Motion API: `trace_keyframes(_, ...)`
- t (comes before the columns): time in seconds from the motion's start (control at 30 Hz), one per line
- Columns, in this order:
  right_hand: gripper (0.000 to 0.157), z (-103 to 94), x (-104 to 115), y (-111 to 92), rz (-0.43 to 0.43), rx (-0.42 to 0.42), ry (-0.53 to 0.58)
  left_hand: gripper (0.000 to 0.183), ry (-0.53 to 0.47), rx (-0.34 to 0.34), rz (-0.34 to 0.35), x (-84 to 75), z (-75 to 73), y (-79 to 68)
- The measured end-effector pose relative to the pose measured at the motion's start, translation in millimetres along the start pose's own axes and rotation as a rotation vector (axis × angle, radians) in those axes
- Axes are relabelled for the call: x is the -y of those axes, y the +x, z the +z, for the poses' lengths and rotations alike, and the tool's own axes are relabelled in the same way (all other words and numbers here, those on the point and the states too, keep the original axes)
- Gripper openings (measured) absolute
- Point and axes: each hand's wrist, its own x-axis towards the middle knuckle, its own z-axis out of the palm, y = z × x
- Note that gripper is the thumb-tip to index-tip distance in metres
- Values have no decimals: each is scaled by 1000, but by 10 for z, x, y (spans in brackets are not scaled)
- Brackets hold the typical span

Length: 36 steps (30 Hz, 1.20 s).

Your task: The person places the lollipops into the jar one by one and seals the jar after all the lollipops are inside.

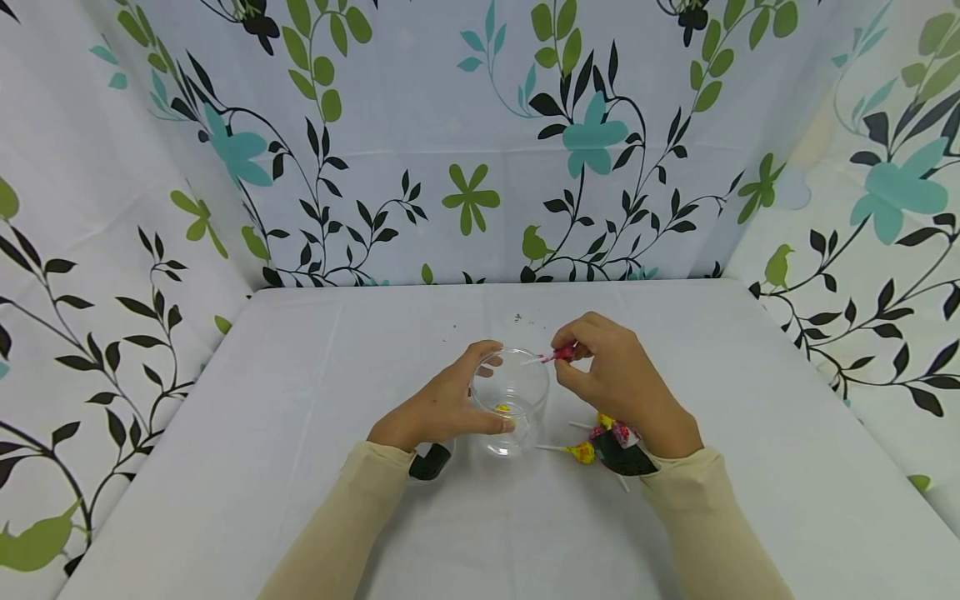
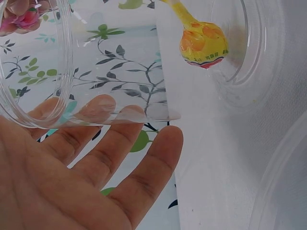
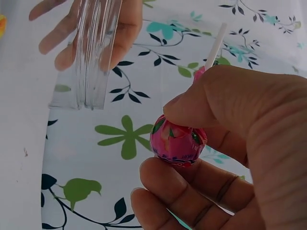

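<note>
My left hand (image 1: 450, 404) grips a clear jar (image 1: 531, 392) by its side, thumb at the front and fingers behind. The jar is tilted over the white table, its mouth towards the back. Inside, near the base, lies a yellow-wrapped lollipop (image 2: 204, 45). Just right of the mouth, my right hand (image 1: 626, 379) pinches a pink-wrapped lollipop (image 3: 177, 143) by its candy end, between thumb and fingers. Its white stick (image 3: 216, 45) points left at the jar's opening in the head view.
Several lollipops lie on the table under my right wrist, among them a yellow one (image 1: 582, 452) and a pink one (image 1: 624, 434), partly hidden. A clear curved rim (image 2: 268, 196) shows beside the jar in the left wrist view. Patterned cloth (image 1: 420, 100) hangs around the white table (image 1: 225, 467).
</note>
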Motion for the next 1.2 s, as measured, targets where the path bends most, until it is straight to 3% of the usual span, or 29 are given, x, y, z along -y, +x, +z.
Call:
trace_keyframes(0.33, 17, 58, 54, 5, -75, 19, 18, 102, 2, 6, -10, -6, 2, -2)
trace_keyframes(1.2, 15, 140, 104, 4, -131, 47, 6, 101, -10, 6, -8, 12, 7, 8)
